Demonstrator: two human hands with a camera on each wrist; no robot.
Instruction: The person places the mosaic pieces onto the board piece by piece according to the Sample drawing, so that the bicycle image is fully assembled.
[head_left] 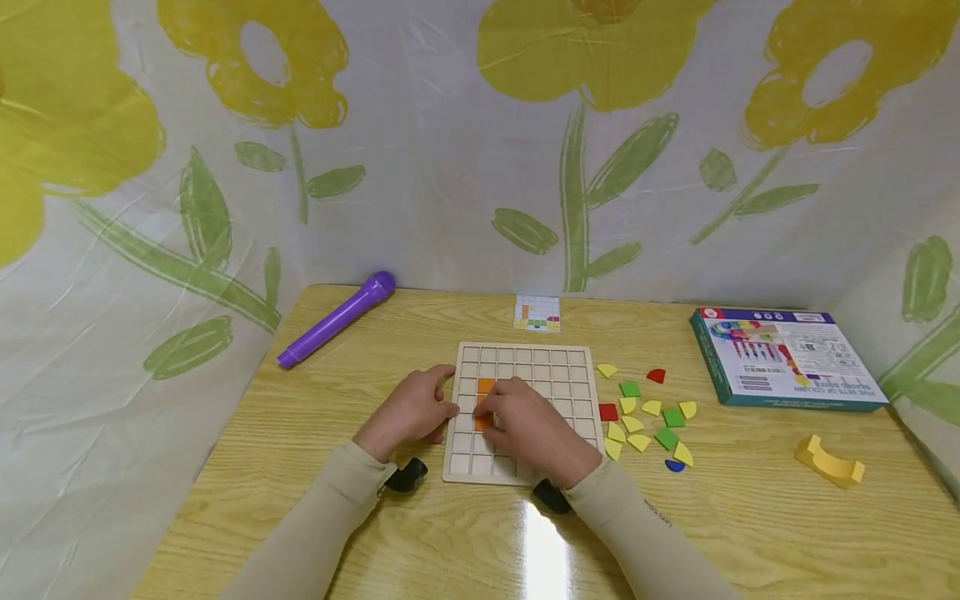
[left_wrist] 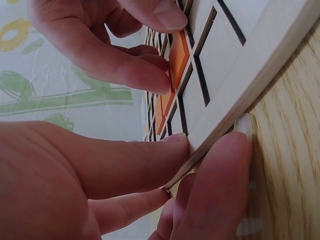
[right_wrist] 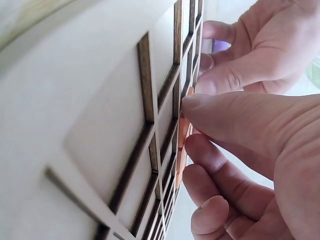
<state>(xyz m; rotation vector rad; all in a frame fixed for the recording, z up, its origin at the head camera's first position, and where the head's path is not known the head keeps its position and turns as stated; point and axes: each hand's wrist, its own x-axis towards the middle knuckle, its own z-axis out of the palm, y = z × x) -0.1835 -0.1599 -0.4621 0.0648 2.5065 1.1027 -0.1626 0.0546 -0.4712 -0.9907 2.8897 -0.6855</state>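
A wooden grid board (head_left: 555,367) lies on the table with a column of orange square tiles (head_left: 486,385) in its left part. My right hand (head_left: 536,421) reaches over the board. Its thumb and a finger pinch the nearest orange tile (left_wrist: 180,57) at the grid, seen in the left wrist view. My left hand (head_left: 411,408) is at the board's left edge. In the left wrist view its thumb touches the rim, and another finger rests beside the board on the table. Part of the orange column is hidden behind the right hand.
Loose yellow pieces (head_left: 651,407), green squares (head_left: 673,417), red pieces (head_left: 608,412) and a blue piece (head_left: 675,466) lie right of the board. A pattern card (head_left: 537,313) is behind it. Around stand a purple microphone (head_left: 337,319), a box (head_left: 787,358) and a yellow arch block (head_left: 828,462).
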